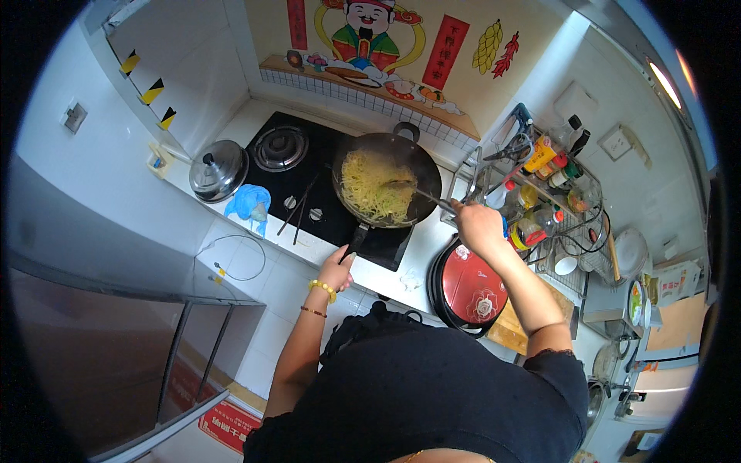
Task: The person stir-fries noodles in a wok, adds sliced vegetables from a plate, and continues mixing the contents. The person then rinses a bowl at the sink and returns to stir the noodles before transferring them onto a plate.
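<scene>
A dark wok (425, 159) sits over the right burner of the black glass gas hob (341, 217). My left hand (336, 268) is closed around the wok's black handle (357, 238), on the side towards me. In my right hand (477, 224) is a metal spatula (429, 197), its blade down among pale yellow-green food shreds (370, 185). The shreds lie heaped in the left and middle of the wok, and the spatula's blade is partly hidden by them. Slight haze hangs over the food.
A domed steel lid (219, 171) and a blue cloth (249, 205) lie left of the hob. Chopsticks (300, 214) rest across its front edge. A red electric pan (472, 283) stands at right, before a rack of seasoning bottles (544, 197). A refrigerator (104, 341) is at left.
</scene>
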A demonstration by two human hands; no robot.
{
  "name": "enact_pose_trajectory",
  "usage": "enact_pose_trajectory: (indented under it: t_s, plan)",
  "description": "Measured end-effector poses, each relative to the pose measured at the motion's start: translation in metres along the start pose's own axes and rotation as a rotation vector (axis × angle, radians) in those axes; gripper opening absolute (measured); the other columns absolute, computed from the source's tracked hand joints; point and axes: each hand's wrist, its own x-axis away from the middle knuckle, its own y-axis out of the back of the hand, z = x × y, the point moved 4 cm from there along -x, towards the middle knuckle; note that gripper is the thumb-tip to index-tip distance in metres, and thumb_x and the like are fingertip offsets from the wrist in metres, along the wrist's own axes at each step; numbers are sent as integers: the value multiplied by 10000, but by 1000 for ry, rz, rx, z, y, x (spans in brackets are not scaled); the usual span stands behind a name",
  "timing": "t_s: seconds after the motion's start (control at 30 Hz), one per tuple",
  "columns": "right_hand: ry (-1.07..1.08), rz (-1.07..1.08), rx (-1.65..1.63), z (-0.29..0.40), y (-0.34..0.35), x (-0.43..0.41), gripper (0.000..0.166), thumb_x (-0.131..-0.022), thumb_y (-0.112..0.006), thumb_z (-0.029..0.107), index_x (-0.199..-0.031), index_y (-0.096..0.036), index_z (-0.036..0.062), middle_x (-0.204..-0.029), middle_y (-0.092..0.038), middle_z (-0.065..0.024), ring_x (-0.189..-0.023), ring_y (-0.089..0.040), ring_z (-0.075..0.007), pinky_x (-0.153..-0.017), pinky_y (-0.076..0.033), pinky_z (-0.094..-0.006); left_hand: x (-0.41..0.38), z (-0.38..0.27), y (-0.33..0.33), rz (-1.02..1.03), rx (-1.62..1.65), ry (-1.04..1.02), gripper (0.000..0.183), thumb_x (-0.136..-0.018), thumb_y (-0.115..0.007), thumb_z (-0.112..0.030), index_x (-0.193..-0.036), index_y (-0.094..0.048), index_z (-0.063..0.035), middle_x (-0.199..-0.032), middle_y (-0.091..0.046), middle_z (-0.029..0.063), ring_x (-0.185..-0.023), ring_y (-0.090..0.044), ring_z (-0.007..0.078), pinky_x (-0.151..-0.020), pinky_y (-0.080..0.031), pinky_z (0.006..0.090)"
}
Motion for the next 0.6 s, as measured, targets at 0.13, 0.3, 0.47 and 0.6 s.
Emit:
enact_pose_trajectory:
  t_s: [0.13,0.3,0.47,0.6]
  plan:
    - [-36,-131,21,11,-23,-18,410,-828,-485,93,-1235,-535,96,-791,-632,-149,-699,-647,-309,-573,-511,-417,-3,1,1,-27,35,15,455,-929,-520,-282,-1363,-437,-176,-574,-527,51,-397,-437,106,-346,-335,250]
    - [83,-46,67,36,-27,-4,417,-817,-472,79,-1229,-525,40,-770,-635,-145,-676,-652,-289,-548,-509,-395,-3,3,0,-10,12,2,457,-931,-519,-278,-1369,-430,-181,-590,-532,57,-398,-436,111,-348,-332,250]
    - [79,5,86,36,-27,-20,322,-834,-473,94,-1132,-553,4,-779,-650,-146,-701,-659,-296,-562,-514,-400,-5,5,-2,-14,18,6,468,-923,-539,-301,-1367,-432,-199,-589,-534,55,-398,-434,112,-350,-334,249]
    - [96,75,92,48,6,-3,239,-846,-458,98,-1009,-599,-4,-765,-661,-161,-712,-667,-300,-579,-523,-408,-2,5,-1,-21,10,20,465,-923,-536,-292,-1367,-433,-203,-585,-535,53,-398,-439,109,-351,-339,244]
